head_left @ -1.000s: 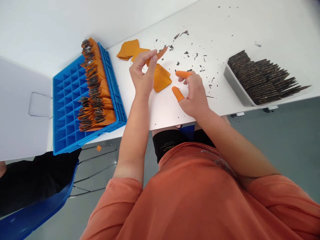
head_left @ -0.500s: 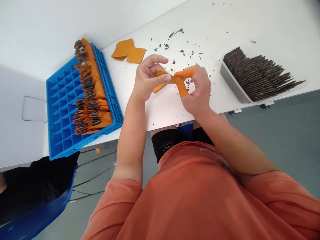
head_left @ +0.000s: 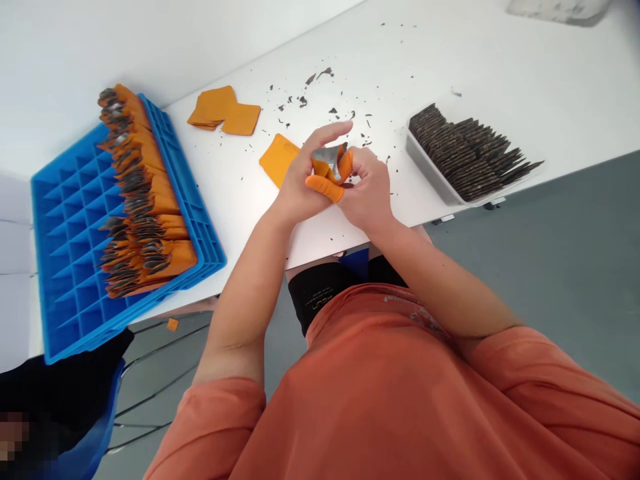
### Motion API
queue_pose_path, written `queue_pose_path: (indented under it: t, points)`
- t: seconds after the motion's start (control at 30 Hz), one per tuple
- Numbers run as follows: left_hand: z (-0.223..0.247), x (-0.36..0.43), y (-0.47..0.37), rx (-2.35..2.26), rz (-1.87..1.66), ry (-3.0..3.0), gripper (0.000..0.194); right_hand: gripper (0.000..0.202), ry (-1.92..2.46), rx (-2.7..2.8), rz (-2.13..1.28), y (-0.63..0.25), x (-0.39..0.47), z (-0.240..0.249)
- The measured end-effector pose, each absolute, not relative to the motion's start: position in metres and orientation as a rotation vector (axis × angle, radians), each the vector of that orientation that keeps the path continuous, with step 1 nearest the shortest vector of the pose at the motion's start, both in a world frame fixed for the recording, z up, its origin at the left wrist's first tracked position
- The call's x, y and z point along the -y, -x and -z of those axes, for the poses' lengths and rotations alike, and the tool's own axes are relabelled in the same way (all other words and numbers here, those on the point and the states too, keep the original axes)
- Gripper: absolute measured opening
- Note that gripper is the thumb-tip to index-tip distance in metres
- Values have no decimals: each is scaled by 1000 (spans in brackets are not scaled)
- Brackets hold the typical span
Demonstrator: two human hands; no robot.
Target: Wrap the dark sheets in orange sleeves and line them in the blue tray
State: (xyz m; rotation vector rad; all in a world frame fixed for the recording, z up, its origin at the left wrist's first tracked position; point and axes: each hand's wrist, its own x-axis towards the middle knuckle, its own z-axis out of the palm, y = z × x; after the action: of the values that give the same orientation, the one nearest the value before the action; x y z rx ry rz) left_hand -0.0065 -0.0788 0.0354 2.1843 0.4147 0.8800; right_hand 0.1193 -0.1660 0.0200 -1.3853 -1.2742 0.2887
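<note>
Between my two hands is a small orange pouch (head_left: 324,160) with its mouth spread, baring a silvery lining. My left hand (head_left: 295,190) grips it from the left, index finger stretched out above. Orange finger cots (head_left: 324,188) cover the thumb and index finger of my right hand (head_left: 369,190), which pinch the pouch's near right side. Part of the pouch is hidden by the fingers. Just left of my left hand, another flat orange pouch (head_left: 279,159) lies on the white table (head_left: 245,207).
At left, a blue divided crate (head_left: 65,267) holds a row of filled orange pouches (head_left: 167,193). More flat pouches (head_left: 215,107) lie toward the back. Dark flakes (head_left: 303,101) litter the table. A clear tray (head_left: 435,173) of stacked dark sheets (head_left: 470,153) stands right. A person's dark clothing (head_left: 65,393) shows lower left.
The pouch between my hands has been spread, so its silvery inside shows. My right thumb and index finger have moved left onto it. The view has shifted right.
</note>
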Motion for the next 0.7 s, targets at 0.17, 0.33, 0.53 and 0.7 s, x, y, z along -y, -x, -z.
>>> queue_pose_path:
  t: [0.17,0.33,0.53,0.7]
  points:
    - [-49,75,11,-378,-809,-2121,63,57,1294,1346,-294,-121,165,-17]
    - [-35,64,14,-534,-921,-2072,63,28,1331,1390,-255,-117,166,-18]
    - [-24,49,17,-543,-1145,-2101,55,23,1263,1449,-125,-142,220,-66]
    - [-22,51,12,-474,-1194,-2132,50,30,1396,1503,-11,-269,253,-148]
